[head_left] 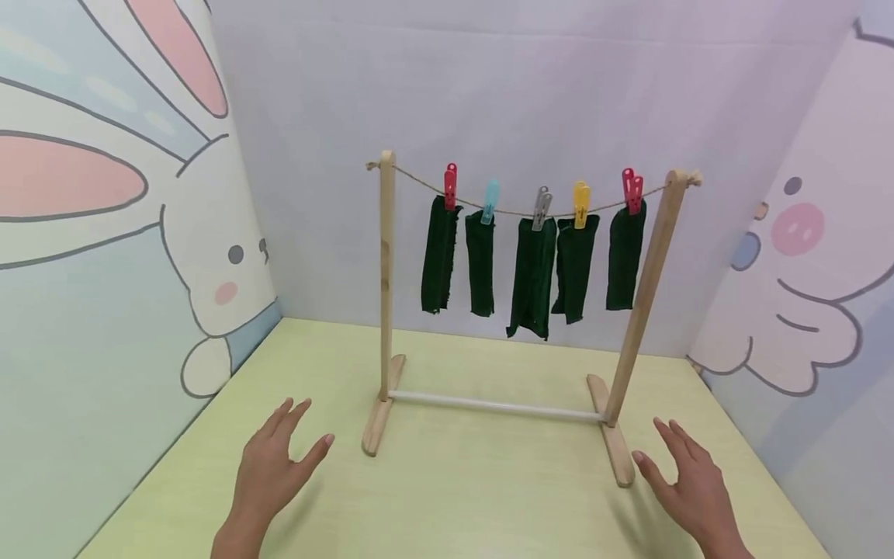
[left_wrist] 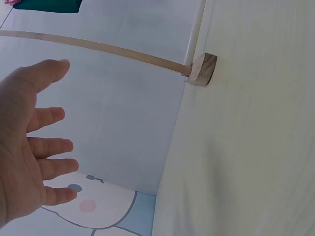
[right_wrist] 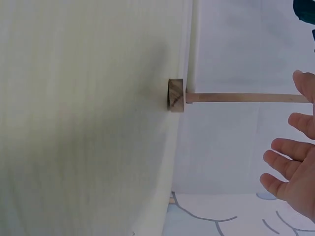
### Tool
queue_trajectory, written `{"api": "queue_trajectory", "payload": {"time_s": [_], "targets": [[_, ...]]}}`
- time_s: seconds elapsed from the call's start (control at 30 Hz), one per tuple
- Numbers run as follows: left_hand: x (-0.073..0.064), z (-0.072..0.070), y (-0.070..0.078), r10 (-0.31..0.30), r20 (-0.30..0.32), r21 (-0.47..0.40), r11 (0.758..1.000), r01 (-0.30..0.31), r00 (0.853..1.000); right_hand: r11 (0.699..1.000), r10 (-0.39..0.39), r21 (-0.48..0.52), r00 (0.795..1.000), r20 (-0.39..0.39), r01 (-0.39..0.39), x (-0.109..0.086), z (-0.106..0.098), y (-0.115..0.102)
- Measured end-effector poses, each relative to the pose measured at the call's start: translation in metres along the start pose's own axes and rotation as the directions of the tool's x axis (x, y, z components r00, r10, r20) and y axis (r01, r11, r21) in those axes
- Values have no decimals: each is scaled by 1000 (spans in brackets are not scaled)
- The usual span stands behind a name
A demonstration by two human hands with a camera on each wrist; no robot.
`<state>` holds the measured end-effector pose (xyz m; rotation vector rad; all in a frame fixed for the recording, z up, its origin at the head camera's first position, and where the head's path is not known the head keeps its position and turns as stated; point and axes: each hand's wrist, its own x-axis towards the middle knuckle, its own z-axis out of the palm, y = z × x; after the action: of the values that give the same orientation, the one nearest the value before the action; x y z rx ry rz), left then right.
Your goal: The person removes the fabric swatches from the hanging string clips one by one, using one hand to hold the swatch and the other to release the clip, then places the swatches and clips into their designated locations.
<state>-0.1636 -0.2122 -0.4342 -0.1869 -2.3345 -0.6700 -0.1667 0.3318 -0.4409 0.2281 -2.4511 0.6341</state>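
Green cloths pegged on a string

Five cloths hang in a row, one each from coloured pegs; wooden rack stands on table, beyond both hands; left hand and right hand spread wide, holding nothing; cloth looks light, soft, floppy, not fragile; probably best pinched near top edge while squeezing the peg's upper ends; string sags, likely sways; rack seems light, best steadied by a post.

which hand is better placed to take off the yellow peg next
Likely the right hand: it is open, empty and nearer the yellow peg in the head view; the left hand, also empty, is farther off.
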Motion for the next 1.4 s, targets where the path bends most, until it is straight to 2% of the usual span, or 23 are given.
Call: {"api": "queue_trajectory", "payload": {"time_s": [0.2,0.43,0.7,0.9,1.03,1.2,1.3,1.4], "targets": [[2,8,6,-107,72,-66,992,112,992,996,-53,71,997,-63,57,7,3,-2],[7,12,10,-119,51,-128,984,125,992,983,-135,107,980,-143,151,17,13,-9],[17,11,20,-73,15,-169,983,74,997,977,-131,142,972,-195,160,25,21,-22],[21,15,22,-43,-46,-204,978,33,998,949,-216,185,955,-203,254,31,30,-29],[27,19,23,-7,-130,-220,975,-22,991,928,-269,208,943,-195,308,36,34,-33],[34,24,26,43,-207,-250,964,-95,977,913,-274,255,941,-196,319,43,36,-40],[36,27,26,40,-235,-265,959,-104,971,904,-259,294,945,-198,309,48,36,-44],[37,32,28,13,-244,-284,955,-85,970,895,-242,329,948,-208,301,53,36,-48]]}}
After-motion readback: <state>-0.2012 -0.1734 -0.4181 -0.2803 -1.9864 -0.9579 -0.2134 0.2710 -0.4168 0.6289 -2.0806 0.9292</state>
